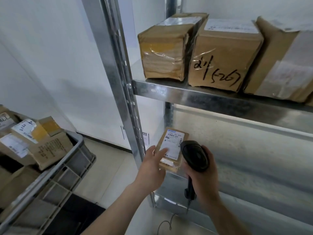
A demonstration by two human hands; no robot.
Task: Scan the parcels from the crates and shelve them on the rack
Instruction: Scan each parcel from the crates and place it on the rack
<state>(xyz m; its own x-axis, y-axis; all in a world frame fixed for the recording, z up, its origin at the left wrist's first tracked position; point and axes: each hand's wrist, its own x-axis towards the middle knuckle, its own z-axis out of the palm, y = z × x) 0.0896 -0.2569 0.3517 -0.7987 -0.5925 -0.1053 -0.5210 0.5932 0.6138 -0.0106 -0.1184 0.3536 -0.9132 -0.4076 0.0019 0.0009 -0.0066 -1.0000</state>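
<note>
Two hands at work at the rack's lower shelf. Left hand [153, 164]: fingers straight, resting on the label of a small flat parcel [172, 146] that lies at the shelf's left end; nothing gripped. Right hand [204, 175]: wrapped around the handle of a black scanner [194, 156], head pointed toward the parcel just beside it at 9 o'clock; cable trails down toward 6 o'clock.

Progress, as judged: this parcel is on the lower shelf [237, 150] and appears to be at the scan or placing stage; whether it has been read cannot be told. Three boxes [218, 63] stand side by side on the upper shelf at 12 to 2 o'clock, shelved. Several parcels remain in the grey crate [67, 168] at 9 o'clock, so much work is left.

Obstructions: the rack's front upright [122, 82] stands just beside the left wrist, between crate and shelf. Remaining lower shelf to 3 o'clock is bare metal.
</note>
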